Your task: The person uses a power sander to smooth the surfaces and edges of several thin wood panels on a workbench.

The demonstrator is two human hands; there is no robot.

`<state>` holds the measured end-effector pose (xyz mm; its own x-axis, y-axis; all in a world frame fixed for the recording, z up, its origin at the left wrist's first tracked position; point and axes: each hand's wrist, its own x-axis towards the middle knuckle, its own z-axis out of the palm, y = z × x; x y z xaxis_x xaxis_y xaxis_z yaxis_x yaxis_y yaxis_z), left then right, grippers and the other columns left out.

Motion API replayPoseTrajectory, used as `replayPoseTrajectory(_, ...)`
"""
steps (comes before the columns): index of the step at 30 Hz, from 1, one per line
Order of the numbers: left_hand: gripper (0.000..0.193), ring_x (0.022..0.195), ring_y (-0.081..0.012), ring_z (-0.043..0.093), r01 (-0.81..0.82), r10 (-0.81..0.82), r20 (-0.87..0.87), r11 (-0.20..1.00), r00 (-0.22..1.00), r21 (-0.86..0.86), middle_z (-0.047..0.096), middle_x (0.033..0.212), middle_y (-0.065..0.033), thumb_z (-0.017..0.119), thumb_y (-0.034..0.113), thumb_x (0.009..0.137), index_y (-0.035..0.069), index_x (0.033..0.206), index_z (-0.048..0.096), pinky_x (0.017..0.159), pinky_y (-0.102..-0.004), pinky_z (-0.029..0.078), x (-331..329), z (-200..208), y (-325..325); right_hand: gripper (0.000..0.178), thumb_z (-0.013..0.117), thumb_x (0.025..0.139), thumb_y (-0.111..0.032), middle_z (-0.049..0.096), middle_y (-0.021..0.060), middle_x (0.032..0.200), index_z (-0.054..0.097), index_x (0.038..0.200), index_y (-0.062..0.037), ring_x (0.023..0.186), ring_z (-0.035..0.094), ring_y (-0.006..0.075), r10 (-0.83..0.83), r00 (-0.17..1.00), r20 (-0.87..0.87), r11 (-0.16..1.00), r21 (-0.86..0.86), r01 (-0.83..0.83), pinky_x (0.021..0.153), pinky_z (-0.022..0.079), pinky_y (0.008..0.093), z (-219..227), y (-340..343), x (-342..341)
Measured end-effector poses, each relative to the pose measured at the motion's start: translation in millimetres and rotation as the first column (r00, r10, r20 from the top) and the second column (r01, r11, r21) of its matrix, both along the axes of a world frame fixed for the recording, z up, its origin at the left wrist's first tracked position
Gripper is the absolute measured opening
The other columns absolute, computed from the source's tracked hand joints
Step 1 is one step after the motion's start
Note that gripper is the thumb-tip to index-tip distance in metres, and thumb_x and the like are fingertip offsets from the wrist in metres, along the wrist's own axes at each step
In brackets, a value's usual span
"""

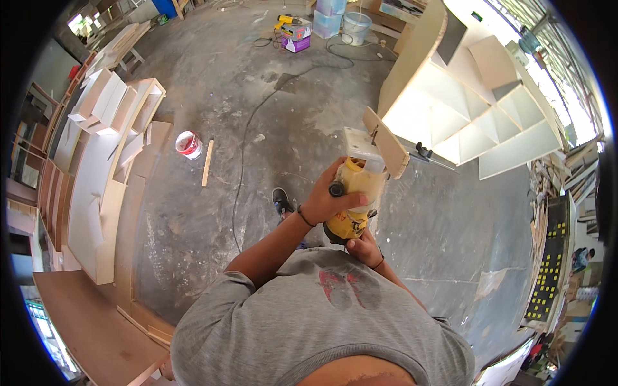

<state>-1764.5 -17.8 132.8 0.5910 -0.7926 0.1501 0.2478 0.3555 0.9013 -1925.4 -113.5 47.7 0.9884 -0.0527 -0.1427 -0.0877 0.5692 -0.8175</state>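
In front of my chest is a yellow router (349, 222), a power tool with a black side knob and a pale base. A flat wooden board (387, 145) stands across its far end. My left hand (329, 198) wraps around the body beside the knob, thumb lying across the top. My right hand (365, 249) grips the near end from the right; most of its fingers are hidden beneath the tool.
A pale wooden cabinet (444, 106) stands at the far right. Long wooden panels (90, 199) line the left. On the floor are a red-and-white paint bucket (188, 145), a wood strip (208, 163) and a trailing black cable (243, 154). A yellow drill (288, 21) rests on boxes.
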Motion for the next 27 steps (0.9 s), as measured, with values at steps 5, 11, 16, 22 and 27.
replayPoseTrajectory(5,0.076,0.112,-0.0169,0.055,-0.059,0.056,0.078,0.998,0.995,0.033,0.057,0.124,-0.0083,0.077,0.019,0.075,0.001,0.139,0.040,0.096,-0.0318,0.045,93.3,1.9,-4.8,0.083,0.076,0.076,-0.027,0.051,0.0103,0.134,0.034,0.141,0.0011,0.122,0.051,0.0217,0.072,0.997,-0.038,0.997,-0.019,-0.073,0.104,0.039,0.0342,6.7,-18.2,95.1)
replayPoseTrajectory(11,0.072,0.110,-0.0164,0.056,-0.134,0.134,-0.008,0.990,0.991,-0.037,0.058,0.121,-0.0082,0.078,0.015,0.075,0.002,0.136,0.042,0.095,-0.0320,0.046,203.1,11.3,-0.3,0.085,0.076,0.076,-0.026,0.050,0.0107,0.136,0.031,0.143,0.0009,0.125,0.050,0.0220,0.135,0.991,-0.011,0.990,-0.049,-0.135,0.106,0.038,0.0347,17.3,-24.0,208.2)
replayPoseTrajectory(16,0.071,0.110,-0.0157,0.056,-0.191,0.185,-0.101,0.980,0.977,-0.052,0.058,0.120,-0.0077,0.079,0.012,0.076,0.001,0.136,0.042,0.095,-0.0319,0.046,268.1,18.9,3.9,0.087,0.078,0.077,-0.030,0.049,0.0107,0.137,0.030,0.143,0.0008,0.126,0.049,0.0218,0.114,0.993,0.001,0.990,-0.085,-0.114,0.107,0.037,0.0355,31.8,-23.0,280.0)
replayPoseTrajectory(22,0.071,0.107,-0.0153,0.058,-0.240,0.241,-0.055,0.971,0.969,0.019,0.059,0.119,-0.0077,0.079,0.013,0.076,0.001,0.135,0.043,0.093,-0.0311,0.048,341.8,7.8,-10.6,0.075,0.074,0.086,-0.027,0.051,0.0100,0.136,0.034,0.142,0.0020,0.125,0.049,0.0197,0.404,0.908,-0.111,0.888,-0.189,-0.419,0.106,0.038,0.0352,48.2,-67.3,368.7)
replayPoseTrajectory(27,0.068,0.103,-0.0150,0.060,-0.312,0.315,-0.074,0.949,0.946,0.053,0.061,0.115,-0.0075,0.080,0.015,0.076,0.001,0.133,0.045,0.089,-0.0310,0.050,412.9,2.4,-39.5,0.068,0.072,0.089,-0.029,0.055,0.0097,0.132,0.040,0.139,0.0042,0.122,0.052,0.0182,0.519,0.842,-0.145,0.800,-0.264,-0.538,0.104,0.040,0.0342,43.9,-110.2,449.2)
